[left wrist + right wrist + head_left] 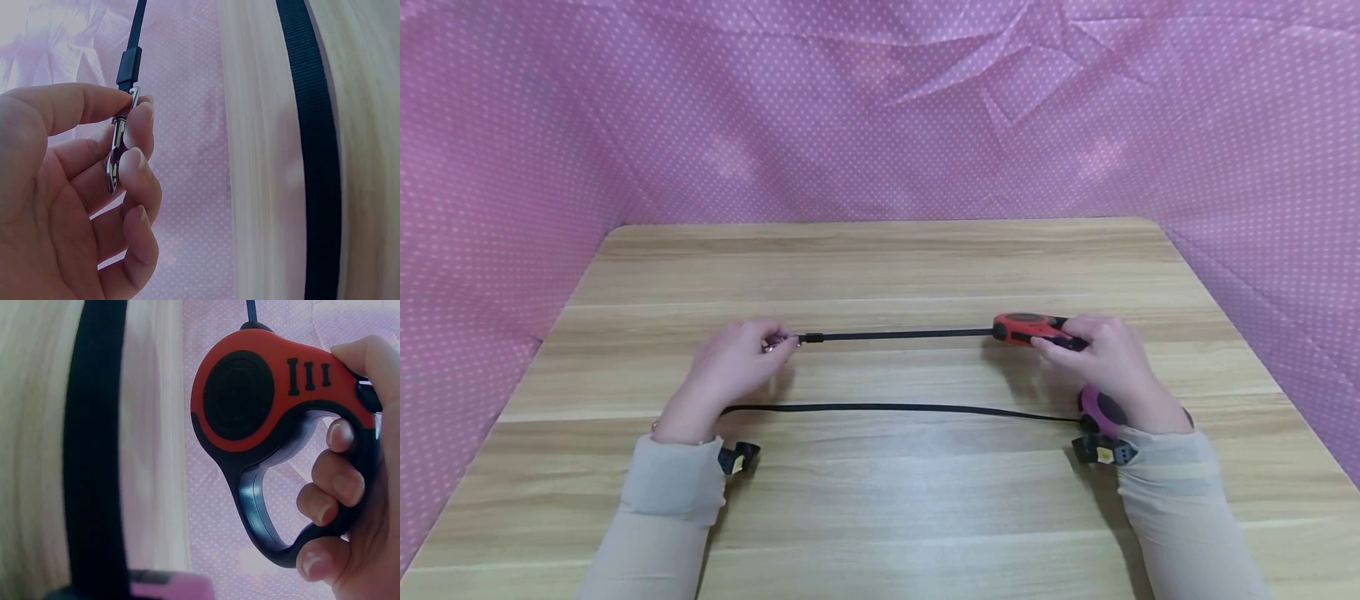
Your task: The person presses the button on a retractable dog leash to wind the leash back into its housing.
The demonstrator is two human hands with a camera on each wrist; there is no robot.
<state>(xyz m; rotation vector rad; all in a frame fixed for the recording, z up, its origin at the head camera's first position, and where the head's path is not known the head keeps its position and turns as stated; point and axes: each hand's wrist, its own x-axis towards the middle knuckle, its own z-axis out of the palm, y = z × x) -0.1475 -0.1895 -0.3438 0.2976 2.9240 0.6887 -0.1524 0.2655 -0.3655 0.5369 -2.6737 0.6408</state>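
While the left hand (pixel 737 358) pinches a metal clip (pixel 116 142), the right hand (pixel 1103 354) grips the red leash (pixel 287 353) by its handle (pixel 272 550), its black strap (pixel 910 334) stretched between them above the worktop (pixel 880 508).

Carrying surface: worktop (pixel 880 508), pale wood-grain finish, grain streaks running side to side, far corners rounded. Item noted on it: one purple-and-black casing (pixel 1091 403), partly covered in the head view and taken here as the landmark. A flat black strap (pixel 880 407) runs from the casing leftward across the worktop, nearly straight with a slight bow; its far end is hidden. Bare wood extends beyond the casing to the worktop's far edge.
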